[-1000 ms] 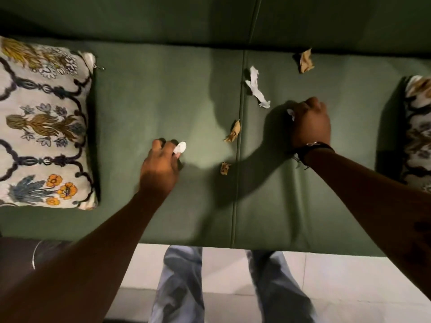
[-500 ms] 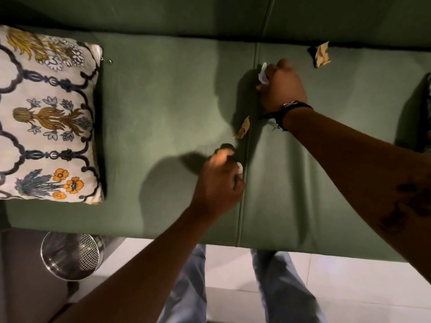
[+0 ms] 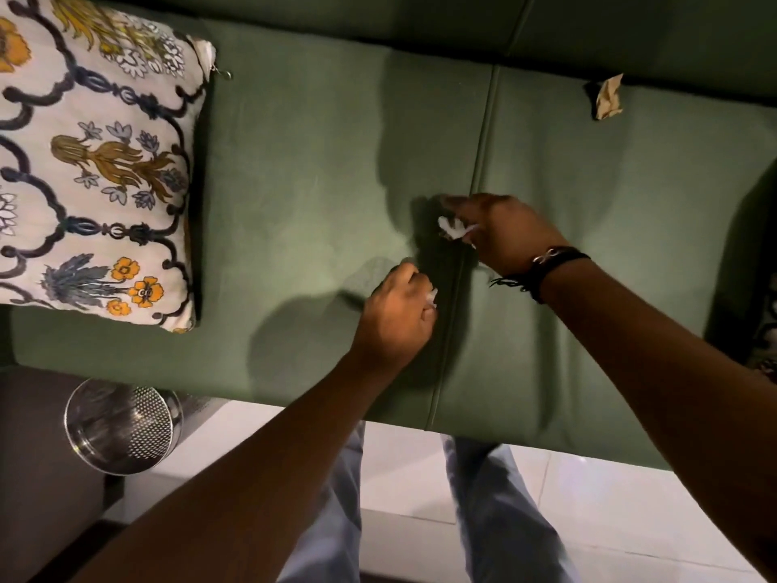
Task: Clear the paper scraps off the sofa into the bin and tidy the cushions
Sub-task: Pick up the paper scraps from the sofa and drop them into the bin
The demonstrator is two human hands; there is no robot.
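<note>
Sofa (image 3: 319, 170), green, filled most of the view, w/ a seam running down its seat between the two hands. Cushion (image 3: 90, 162), floral print on white, lay flat on the seat well off to the L of the left hand (image 3: 393, 319), approx level w/ both hands. Bin (image 3: 122, 427), round perforated metal, stood on the floor by the sofa's front edge, below & L of the left hand, nearer the person than either hand. Left hand was curled into a loose fist just L of the seam, fingers closed on a small white scrap (image 3: 432, 297) peeking out at the knuckles. Right hand (image 3: 504, 231), black bracelet at the wrist, sat just beyond & R of the left hand, over the seam, fingers bent and pinching a crumpled white paper scrap (image 3: 452, 229) at its L side; the hands were near each other, not touching. Brown paper scrap (image 3: 609, 96) lay loose on the seat by the backrest, well beyond & R of the right hand.
</note>
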